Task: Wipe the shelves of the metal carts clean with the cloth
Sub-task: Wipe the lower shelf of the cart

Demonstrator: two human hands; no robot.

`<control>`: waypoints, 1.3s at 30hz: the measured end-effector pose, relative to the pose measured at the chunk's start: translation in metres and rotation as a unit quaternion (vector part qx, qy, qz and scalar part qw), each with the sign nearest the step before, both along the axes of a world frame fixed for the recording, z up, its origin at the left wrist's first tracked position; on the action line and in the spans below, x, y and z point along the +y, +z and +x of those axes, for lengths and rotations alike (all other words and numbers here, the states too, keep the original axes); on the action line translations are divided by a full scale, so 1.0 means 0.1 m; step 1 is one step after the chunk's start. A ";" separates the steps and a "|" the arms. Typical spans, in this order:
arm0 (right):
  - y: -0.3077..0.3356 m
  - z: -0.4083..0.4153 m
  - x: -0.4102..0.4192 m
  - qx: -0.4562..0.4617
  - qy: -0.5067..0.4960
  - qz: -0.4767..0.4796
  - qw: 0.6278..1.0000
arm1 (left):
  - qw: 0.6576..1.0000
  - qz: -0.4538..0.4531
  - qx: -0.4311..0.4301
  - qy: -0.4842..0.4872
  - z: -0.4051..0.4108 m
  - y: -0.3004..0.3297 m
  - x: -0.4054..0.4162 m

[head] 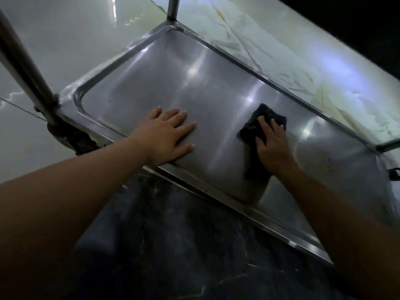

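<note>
Dark cloth (263,124) bunched under the right hand (271,146), fingers spread and bent over it, pressing it down onto the metal shelf (205,98); part of the cloth sticking out beyond the fingertips, another part trailing back beneath the palm toward the wrist. Left hand (167,135) flat on the same shelf, fingers straight and slightly fanned, holding nothing, heel of the palm resting near the shelf's near rim. Well apart from each other, the two hands, with bare polished steel between them. Just right of the right hand, a dull speckled patch (313,154) on the steel.

One cloth, one shelf in view, two hands. Raised rim running round the shelf on every visible side. Two upright cart posts: one (26,72) left of the left hand at the shelf's corner, one (173,7) far beyond both hands at the far corner. Beyond the shelf's far edge, pale veined flooring (281,50); below both forearms, dark marbled flooring (173,245).
</note>
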State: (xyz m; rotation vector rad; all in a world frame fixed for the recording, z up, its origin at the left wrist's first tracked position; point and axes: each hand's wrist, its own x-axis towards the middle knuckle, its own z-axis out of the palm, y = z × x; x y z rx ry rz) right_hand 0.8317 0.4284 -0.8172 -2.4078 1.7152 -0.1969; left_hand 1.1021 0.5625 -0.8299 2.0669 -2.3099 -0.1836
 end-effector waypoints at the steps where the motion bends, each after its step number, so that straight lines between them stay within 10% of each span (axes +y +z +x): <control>1: -0.02 -0.06 0.26 -0.008 0.030 -0.011 0.999 | 1.000 -0.003 -0.005 0.005 -0.01 0.00 0.00; 8: -0.06 -0.29 1.21 -0.034 0.132 -0.010 0.991 | 0.999 -0.038 -0.001 0.025 -0.64 -0.06 -0.15; 14: -0.05 -0.23 0.70 0.001 0.133 -0.001 0.991 | 0.980 -0.095 0.152 0.091 -0.66 -0.10 -0.02; 25: -0.08 0.07 -0.53 0.041 -0.010 -0.003 0.999 | 0.975 -0.107 0.170 0.099 -0.68 -0.12 -0.01; 39: -0.12 -0.63 1.20 -0.001 0.045 -0.017 0.999 | 0.993 -0.041 0.079 0.071 -0.87 0.02 -0.14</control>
